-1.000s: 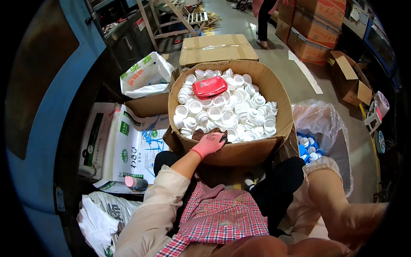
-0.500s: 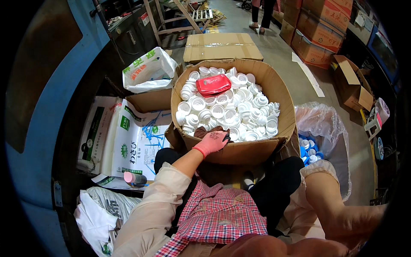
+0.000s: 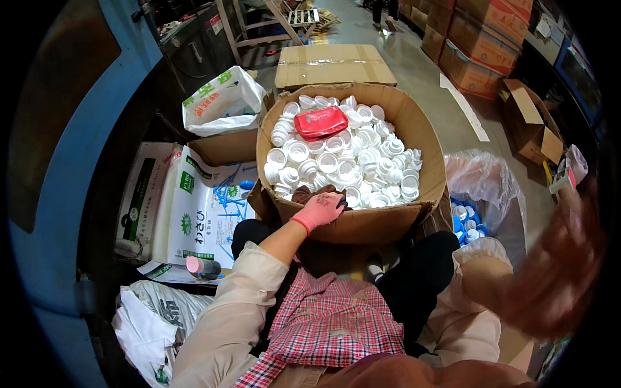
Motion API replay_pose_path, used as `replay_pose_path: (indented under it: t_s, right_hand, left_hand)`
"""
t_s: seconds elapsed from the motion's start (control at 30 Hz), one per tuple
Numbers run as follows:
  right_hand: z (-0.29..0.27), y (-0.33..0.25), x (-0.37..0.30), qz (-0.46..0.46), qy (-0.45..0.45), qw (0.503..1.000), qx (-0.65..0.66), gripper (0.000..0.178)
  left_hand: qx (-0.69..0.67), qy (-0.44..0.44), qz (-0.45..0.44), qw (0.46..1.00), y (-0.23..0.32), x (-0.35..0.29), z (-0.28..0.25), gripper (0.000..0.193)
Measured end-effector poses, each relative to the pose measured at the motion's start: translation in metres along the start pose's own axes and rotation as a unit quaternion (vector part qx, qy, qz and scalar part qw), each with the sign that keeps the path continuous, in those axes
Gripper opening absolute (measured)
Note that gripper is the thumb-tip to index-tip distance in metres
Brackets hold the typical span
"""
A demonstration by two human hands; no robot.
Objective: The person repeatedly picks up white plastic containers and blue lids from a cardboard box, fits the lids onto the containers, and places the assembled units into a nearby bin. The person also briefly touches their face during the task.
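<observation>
My left hand (image 3: 321, 211), in a pink glove with black fingertips, rests on the near rim of a large cardboard box (image 3: 369, 226). Its fingers curl over a crumpled brown cloth (image 3: 309, 194), which partly shows behind the hand. Many white ribbed plastic caps (image 3: 346, 169) fill the box, and a red zip pouch (image 3: 321, 123) lies on top of them toward the back. My bare right hand (image 3: 556, 265) is raised at the far right, away from the box. Motion smears it, so its fingers cannot be made out.
Blue stick-like pieces (image 3: 229, 194) lie on a printed sheet at left, near a pink-capped bottle (image 3: 202, 266). A white bag (image 3: 223, 103) stands behind. A clear-lined bin (image 3: 482, 174) at right holds blue and white parts. Stacked cartons (image 3: 475, 58) stand far right.
My right arm has swung up, bringing the blurred hand into view at right. My left hand stays on the box rim. In the background, a walking person has moved farther off.
</observation>
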State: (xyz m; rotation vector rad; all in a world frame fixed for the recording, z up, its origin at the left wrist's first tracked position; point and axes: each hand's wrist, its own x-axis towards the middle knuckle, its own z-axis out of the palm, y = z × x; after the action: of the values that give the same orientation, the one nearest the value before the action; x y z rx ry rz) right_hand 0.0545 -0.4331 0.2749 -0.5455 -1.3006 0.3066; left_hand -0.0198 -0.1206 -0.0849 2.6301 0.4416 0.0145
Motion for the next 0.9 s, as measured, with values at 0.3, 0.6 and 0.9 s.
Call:
replay_pose_path:
  t_s: [0.3,0.6,0.9]
  right_hand:
    - [0.056,0.122,0.003,0.052,-0.201,0.933,-0.295,0.072]
    - [0.096,0.151,0.007,0.042,-0.304,0.903,-0.301,0.069]
    - [0.105,0.157,0.001,0.045,-0.323,0.903,-0.280,0.065]
  left_hand:
    - [-0.065,0.097,0.042,0.992,-0.009,-0.016,-0.002,0.037]
    - [0.012,0.024,0.041,0.999,-0.022,0.011,0.016,0.040]
    - [-0.119,0.233,-0.028,0.965,-0.003,-0.043,-0.056,0.037]
